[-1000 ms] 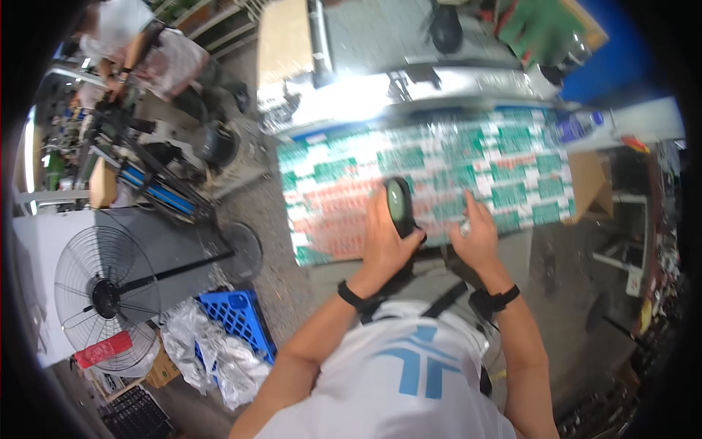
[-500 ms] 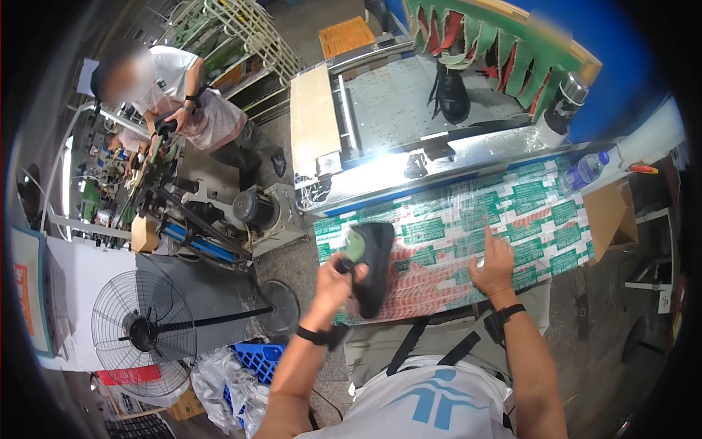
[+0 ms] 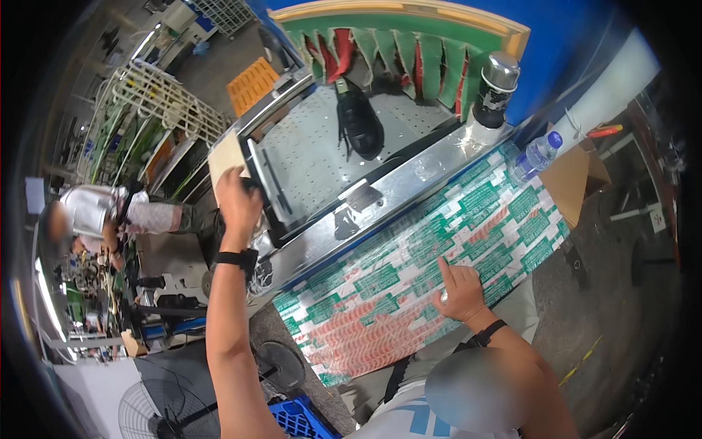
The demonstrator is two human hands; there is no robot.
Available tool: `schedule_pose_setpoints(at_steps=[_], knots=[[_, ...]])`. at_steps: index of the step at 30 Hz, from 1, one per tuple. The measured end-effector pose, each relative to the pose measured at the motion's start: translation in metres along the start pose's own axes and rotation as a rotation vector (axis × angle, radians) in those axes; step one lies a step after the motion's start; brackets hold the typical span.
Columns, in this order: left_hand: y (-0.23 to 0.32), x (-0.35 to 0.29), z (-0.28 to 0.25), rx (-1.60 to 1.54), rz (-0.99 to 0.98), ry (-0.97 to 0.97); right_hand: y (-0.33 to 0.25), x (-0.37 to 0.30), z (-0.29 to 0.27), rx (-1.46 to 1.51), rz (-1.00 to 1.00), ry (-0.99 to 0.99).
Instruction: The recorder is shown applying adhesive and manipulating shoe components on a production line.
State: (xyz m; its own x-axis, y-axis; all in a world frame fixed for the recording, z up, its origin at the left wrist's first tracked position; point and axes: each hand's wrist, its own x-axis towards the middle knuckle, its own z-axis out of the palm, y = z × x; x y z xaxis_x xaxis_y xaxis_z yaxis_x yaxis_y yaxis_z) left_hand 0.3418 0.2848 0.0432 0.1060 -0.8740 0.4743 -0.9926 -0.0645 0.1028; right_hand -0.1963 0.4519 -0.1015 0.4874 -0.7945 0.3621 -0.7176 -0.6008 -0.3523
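Note:
My left hand [image 3: 238, 201] is stretched far forward to the beige board [image 3: 225, 158] beside the machine's bed. Its fingers curl around a dark piece [image 3: 251, 186]; the hand covers most of it, so its kind cannot be told. My right hand [image 3: 461, 290] rests on a flat surface wrapped in green, white and red printed tape [image 3: 380, 307], index finger extended, the others bent. Nothing is seen held in it. A black lace-up shoe [image 3: 360, 123] lies on the grey perforated bed [image 3: 292, 139], its heel end near the green and red strip curtain [image 3: 395, 62].
On the metal ledge stands a dark cylinder with a silver cap [image 3: 499, 84]. A water bottle [image 3: 537, 156] and a cardboard box [image 3: 574, 179] are at the right. A floor fan [image 3: 164, 410] and blue crate [image 3: 303, 417] are lower left; a person [image 3: 91, 212] works at far left.
My left hand has swung forward from the taped surface to the beige board. The black shoe it held then no longer shows plainly. The view has turned; my right hand stays on the tape.

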Motion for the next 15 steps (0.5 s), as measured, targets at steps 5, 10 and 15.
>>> schedule_pose_setpoints(at_steps=[5,10,15], knots=[[0.134,0.083,0.136,-0.589,-0.257,-0.384,0.002,0.005,-0.004,-0.013,0.005,-0.012],[0.135,0.150,0.211,-1.006,-0.409,-0.583,-0.001,0.007,-0.005,0.040,-0.001,0.035],[0.156,0.147,0.177,-0.974,-0.609,-0.556,-0.002,0.007,-0.003,0.038,0.025,0.077]])
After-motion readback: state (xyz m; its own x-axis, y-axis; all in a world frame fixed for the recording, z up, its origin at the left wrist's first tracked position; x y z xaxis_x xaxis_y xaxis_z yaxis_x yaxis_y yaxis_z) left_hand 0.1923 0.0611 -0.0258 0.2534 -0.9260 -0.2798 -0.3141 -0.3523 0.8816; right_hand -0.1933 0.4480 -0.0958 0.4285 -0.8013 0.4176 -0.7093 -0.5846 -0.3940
